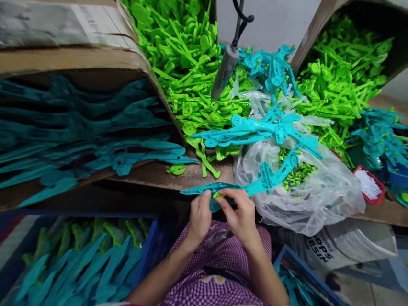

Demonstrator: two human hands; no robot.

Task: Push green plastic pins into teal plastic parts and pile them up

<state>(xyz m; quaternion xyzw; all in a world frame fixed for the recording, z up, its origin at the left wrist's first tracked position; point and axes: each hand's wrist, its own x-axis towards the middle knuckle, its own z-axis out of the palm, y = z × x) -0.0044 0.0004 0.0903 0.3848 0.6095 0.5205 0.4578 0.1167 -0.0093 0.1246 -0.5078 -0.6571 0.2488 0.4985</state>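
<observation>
A long teal plastic part with pointed, branching arms is held between my two hands at the bench edge. My left hand pinches it from the left, fingers closed near its narrow end. With thumb and fingertips, my right hand presses a small green plastic piece against the teal part. More teal parts lie just beyond, beside a clear plastic bag that holds small green and dark pieces. Fingers partly hide where the green piece meets the teal part.
A grey powered screwdriver hangs over heaped lime-green parts. A cardboard box of teal parts stands left. A red tray of small white pieces sits right. Below are blue crates with teal and green parts.
</observation>
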